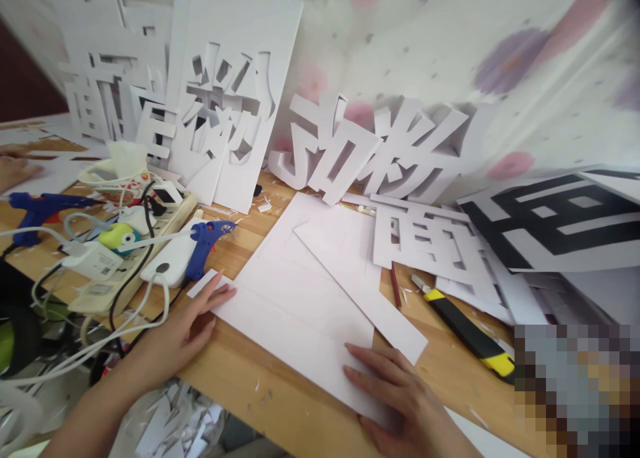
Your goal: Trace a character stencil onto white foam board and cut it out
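A white foam board sheet [300, 298] lies flat on the wooden table in front of me. My left hand [200, 318] rests at its left corner, fingers stretched out and touching the edge, close to a narrow white strip [201, 285]. My right hand [390, 385] lies with spread fingers on the near right part of the sheet. A long white board strip [360, 291] lies slantwise across the sheet's right side. Further right are a yellow and black utility knife [465, 331] and a dark red pencil [396, 285].
At left, a blue glue gun [205, 245] stands beside a cable-covered power strip [135, 258]; another blue glue gun [37, 211] lies beyond. White cut-out characters [330, 145] lean along the wall. Another person's hand [17, 168] shows at far left. Below lie white scraps [180, 418].
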Demonstrator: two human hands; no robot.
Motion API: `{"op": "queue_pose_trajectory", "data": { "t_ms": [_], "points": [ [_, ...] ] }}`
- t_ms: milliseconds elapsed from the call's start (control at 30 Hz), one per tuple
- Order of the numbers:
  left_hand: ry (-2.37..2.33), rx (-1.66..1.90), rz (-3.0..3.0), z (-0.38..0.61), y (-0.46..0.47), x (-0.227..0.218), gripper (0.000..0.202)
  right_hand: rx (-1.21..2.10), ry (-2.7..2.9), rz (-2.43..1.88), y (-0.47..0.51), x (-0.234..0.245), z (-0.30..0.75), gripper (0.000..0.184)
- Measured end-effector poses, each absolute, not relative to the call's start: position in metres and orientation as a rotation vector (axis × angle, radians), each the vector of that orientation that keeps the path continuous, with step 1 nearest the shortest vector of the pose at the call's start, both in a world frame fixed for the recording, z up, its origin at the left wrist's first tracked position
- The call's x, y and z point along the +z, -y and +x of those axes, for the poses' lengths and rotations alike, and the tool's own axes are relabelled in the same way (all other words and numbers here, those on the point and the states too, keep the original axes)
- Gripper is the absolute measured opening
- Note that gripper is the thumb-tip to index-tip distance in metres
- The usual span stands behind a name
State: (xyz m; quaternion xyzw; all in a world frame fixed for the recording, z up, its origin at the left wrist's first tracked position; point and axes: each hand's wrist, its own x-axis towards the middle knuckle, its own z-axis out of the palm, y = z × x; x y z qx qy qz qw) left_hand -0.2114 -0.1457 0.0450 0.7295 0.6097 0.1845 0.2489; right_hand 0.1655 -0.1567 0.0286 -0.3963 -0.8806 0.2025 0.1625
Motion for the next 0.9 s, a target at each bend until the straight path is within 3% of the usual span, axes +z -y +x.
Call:
{"op": "queue_pose_trajectory", "data": {
  "t_ms": [900],
  "points": [
    [-1.671,0.467,1.982,-0.2090,0.1466,0.0498,0.065,0.478,2.583,-1.122,0.1572,0.0227,0.1678,0.046]
  ]
}}
